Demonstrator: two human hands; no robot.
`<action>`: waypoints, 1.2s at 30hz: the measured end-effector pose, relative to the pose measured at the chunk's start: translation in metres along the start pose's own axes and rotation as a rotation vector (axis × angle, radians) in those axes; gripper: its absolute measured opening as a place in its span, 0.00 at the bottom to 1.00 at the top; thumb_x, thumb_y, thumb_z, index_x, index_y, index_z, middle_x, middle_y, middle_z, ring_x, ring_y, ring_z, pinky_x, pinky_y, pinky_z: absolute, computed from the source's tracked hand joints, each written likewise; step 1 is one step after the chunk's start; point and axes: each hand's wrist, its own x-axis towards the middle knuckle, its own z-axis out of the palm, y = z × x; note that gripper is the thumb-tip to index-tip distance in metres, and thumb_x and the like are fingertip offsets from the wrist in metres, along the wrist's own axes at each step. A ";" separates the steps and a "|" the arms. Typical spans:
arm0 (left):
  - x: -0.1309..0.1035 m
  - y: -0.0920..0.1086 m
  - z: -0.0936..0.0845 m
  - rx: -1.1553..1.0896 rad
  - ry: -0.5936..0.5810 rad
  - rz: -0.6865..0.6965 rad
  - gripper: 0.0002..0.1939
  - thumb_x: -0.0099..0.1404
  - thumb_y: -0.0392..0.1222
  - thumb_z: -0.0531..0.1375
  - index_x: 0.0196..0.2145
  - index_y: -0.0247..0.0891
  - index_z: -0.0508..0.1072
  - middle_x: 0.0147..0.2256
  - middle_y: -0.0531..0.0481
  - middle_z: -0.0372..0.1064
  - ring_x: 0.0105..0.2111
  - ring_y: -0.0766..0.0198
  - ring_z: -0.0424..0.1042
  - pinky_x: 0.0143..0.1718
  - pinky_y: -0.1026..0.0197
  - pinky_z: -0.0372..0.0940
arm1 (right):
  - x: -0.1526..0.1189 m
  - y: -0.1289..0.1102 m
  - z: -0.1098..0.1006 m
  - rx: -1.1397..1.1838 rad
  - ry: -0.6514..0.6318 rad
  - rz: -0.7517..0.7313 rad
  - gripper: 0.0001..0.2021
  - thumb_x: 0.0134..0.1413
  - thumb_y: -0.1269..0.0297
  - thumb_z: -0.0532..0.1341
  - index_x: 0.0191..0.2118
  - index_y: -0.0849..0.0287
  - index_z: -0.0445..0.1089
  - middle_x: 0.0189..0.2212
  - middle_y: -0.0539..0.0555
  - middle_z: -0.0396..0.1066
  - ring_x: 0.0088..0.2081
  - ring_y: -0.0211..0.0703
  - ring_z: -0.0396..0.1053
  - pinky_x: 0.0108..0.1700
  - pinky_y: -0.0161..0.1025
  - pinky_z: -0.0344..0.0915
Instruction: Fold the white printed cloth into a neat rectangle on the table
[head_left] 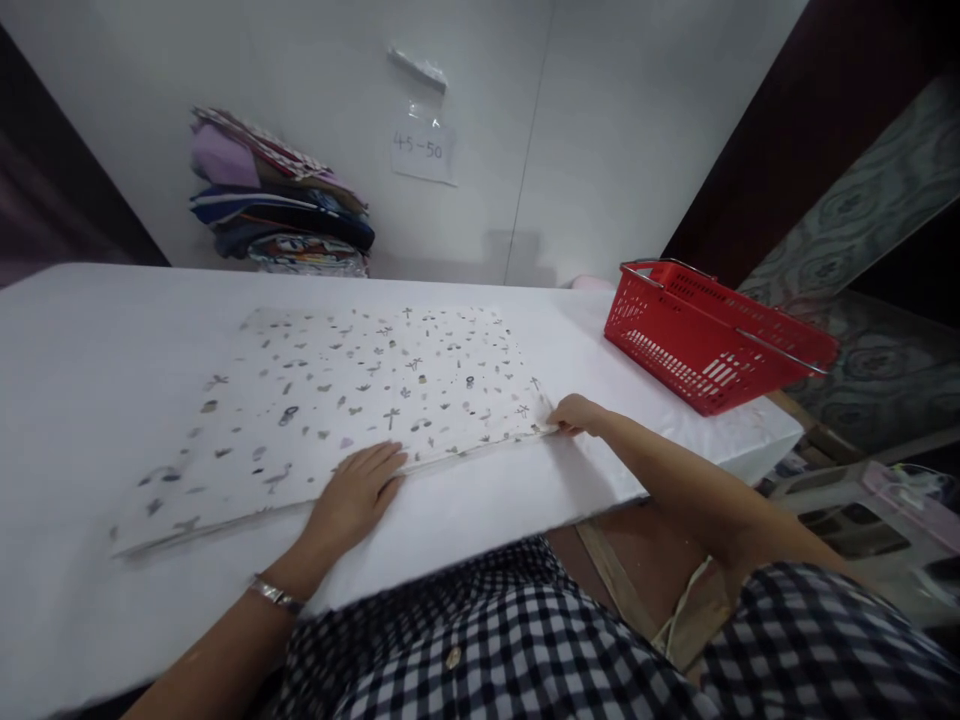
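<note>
- The printed cloth lies flat on the middle of the table; you cannot tell how many layers it has.
- Toward the table's near edge, your left hand rests on the cloth, fingers flat and straight, gripping nothing.
- Farther right along that edge, your right hand has its fingers closed on the cloth's corner, fingertips hidden.
- The red basket stands at the table's right end, its inside mostly hidden.
- At the table's far edge, the clothes pile hides its base.

A black-white gingham top is worn with a silvery bracelet.
</note>
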 end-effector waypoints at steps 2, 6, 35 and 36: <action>0.000 0.000 0.001 -0.001 -0.003 0.001 0.25 0.69 0.55 0.44 0.51 0.40 0.72 0.54 0.44 0.68 0.55 0.51 0.65 0.56 0.44 0.61 | -0.002 0.004 -0.004 0.091 -0.011 -0.001 0.11 0.47 0.70 0.64 0.19 0.61 0.63 0.12 0.48 0.64 0.18 0.35 0.66 0.24 0.31 0.66; 0.000 -0.002 0.003 -0.030 -0.015 0.021 0.24 0.70 0.54 0.44 0.51 0.41 0.72 0.55 0.45 0.68 0.56 0.51 0.65 0.57 0.44 0.60 | -0.004 0.015 -0.014 0.203 -0.031 0.009 0.09 0.46 0.71 0.64 0.23 0.59 0.63 0.14 0.47 0.64 0.19 0.35 0.66 0.25 0.32 0.68; 0.092 0.098 0.026 -0.128 -0.120 0.060 0.09 0.67 0.41 0.54 0.35 0.39 0.73 0.36 0.48 0.70 0.39 0.57 0.65 0.40 0.53 0.60 | -0.021 0.047 0.030 -0.517 0.352 -1.110 0.10 0.60 0.65 0.55 0.39 0.58 0.75 0.44 0.59 0.72 0.47 0.49 0.67 0.50 0.45 0.61; 0.091 0.098 0.028 -0.132 -0.107 0.055 0.10 0.68 0.41 0.53 0.34 0.39 0.73 0.36 0.48 0.70 0.38 0.58 0.65 0.40 0.53 0.60 | -0.020 0.046 0.032 -0.518 0.340 -1.108 0.11 0.61 0.64 0.55 0.39 0.58 0.75 0.44 0.59 0.72 0.47 0.49 0.67 0.50 0.45 0.61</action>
